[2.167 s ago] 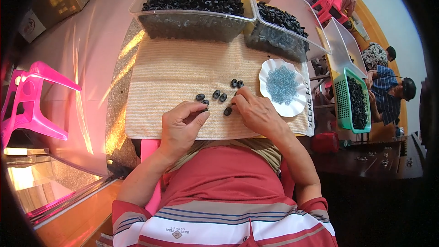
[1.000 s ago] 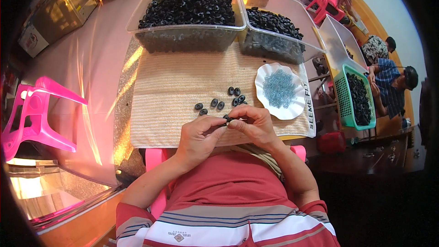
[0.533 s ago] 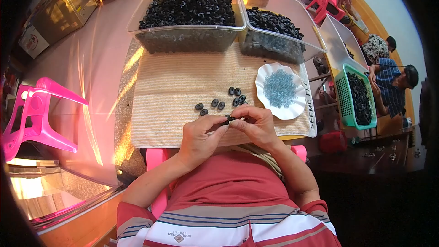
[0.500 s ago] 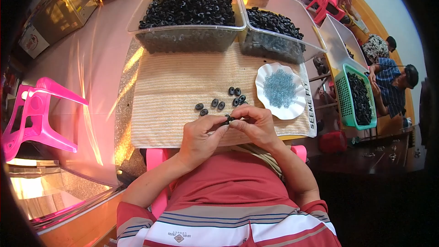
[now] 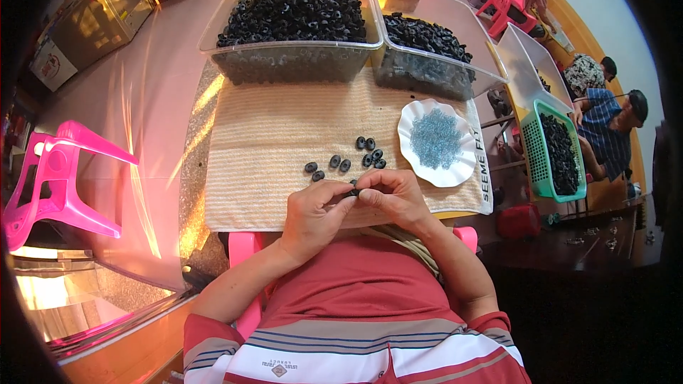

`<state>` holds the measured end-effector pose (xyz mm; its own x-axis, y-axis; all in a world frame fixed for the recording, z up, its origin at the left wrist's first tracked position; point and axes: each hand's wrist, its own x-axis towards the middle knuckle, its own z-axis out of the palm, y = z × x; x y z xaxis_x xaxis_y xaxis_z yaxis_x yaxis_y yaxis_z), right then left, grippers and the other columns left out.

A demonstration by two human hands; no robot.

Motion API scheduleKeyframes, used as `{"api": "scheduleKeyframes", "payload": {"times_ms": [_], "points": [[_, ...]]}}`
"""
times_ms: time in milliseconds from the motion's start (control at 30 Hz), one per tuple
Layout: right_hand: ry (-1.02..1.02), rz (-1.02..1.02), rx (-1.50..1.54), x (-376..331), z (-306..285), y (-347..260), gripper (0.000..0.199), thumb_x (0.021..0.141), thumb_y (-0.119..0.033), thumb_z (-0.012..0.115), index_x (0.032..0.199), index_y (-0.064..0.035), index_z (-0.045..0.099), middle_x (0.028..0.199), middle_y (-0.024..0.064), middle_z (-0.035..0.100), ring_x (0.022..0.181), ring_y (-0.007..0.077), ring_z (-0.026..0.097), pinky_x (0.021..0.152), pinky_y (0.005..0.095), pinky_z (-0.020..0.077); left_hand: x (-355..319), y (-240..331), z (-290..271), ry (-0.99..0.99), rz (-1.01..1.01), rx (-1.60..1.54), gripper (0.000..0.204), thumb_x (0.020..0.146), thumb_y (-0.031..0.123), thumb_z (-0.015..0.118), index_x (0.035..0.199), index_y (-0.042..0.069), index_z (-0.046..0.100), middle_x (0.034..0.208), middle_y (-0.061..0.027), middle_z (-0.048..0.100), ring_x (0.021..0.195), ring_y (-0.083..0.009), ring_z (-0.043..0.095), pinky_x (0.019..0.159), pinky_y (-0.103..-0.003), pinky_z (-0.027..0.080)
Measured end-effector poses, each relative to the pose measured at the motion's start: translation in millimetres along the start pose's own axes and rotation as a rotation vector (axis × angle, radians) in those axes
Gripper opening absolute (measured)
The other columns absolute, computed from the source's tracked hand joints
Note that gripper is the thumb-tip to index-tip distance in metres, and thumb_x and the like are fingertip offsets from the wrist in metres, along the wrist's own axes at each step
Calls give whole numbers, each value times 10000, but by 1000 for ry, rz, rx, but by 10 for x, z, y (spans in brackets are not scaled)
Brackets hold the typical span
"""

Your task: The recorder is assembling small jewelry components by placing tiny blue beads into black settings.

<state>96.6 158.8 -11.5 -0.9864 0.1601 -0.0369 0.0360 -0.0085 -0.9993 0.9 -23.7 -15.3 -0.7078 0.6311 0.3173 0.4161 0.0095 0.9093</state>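
Observation:
Between the fingertips of both hands is a small black oval part (image 5: 353, 191), mostly covered by the fingers. My left hand (image 5: 313, 212) pinches it from the left, and my right hand (image 5: 395, 198) pinches it from the right. Just beyond them, several loose black oval parts (image 5: 345, 165) with holes lie on a striped beige towel (image 5: 263, 142). To the right of these stands a white scalloped plate (image 5: 455, 176) heaped with small clear bluish pieces (image 5: 435, 138), too small to name.
Two clear plastic bins (image 5: 299, 53) of black parts stand at the table's far side. A green basket (image 5: 541, 163) of black parts is at the right, near a seated person in a blue shirt (image 5: 605, 128). A pink stool (image 5: 60, 178) stands at the left.
Both hands stay in nearly the same place. My right fingers have shifted slightly down over the black part, uncovering more of a loose part behind them.

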Motion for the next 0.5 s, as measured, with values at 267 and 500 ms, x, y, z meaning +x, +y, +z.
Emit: {"api": "scheduleKeyframes", "payload": {"times_ms": [267, 500], "points": [[-10, 90, 165, 9, 12, 56, 192, 938, -144, 754, 1027, 22, 715, 994, 10, 697, 933, 78, 623, 827, 238, 511, 4, -39, -8, -18, -116, -86, 177, 823, 22, 776, 993, -8, 736, 942, -143, 739, 854, -246, 726, 758, -317, 567], [-6, 72, 155, 13, 23, 18, 175, 934, -143, 756, 1005, 13, 725, 1020, 25, 696, 966, 101, 622, 869, 261, 501, 27, 9, -17, -43, -50, -30, 185, 823, 15, 769, 1003, -9, 735, 978, -143, 736, 886, -259, 723, 776, -321, 568]]}}
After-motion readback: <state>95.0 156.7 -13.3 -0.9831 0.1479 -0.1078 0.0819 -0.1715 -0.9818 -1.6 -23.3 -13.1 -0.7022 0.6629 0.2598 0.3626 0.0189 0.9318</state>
